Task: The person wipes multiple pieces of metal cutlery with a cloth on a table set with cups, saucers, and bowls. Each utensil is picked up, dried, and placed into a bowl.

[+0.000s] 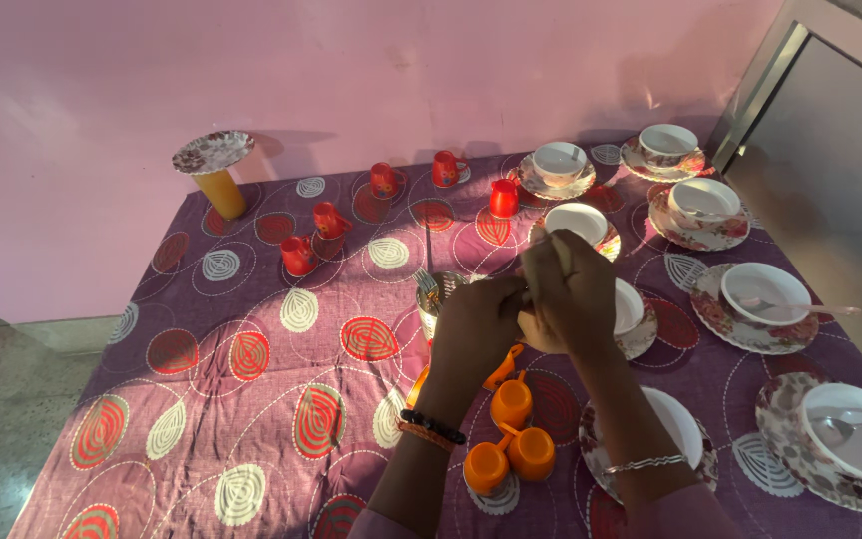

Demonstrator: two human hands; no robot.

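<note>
Purple patterned cloth covers worktop (251,399). White bowls on floral saucers (762,295) line right edge, orange cups (511,439) near front edge. Both hands mid-worktop: left hand (476,324), right hand (571,289), fingers pinched together, what each grip holds tbh can't tell. Steel cup (439,299) just beside left.

Both hands (526,304) meet over steel cup (438,299) w/ spoons — orange cups (511,439) just below, bowls on saucers (765,299) at right.

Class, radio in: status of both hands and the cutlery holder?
Left hand and right hand together, grip unclear. Metal cutlery holder beside left hand. Orange cups below wrists.
</note>
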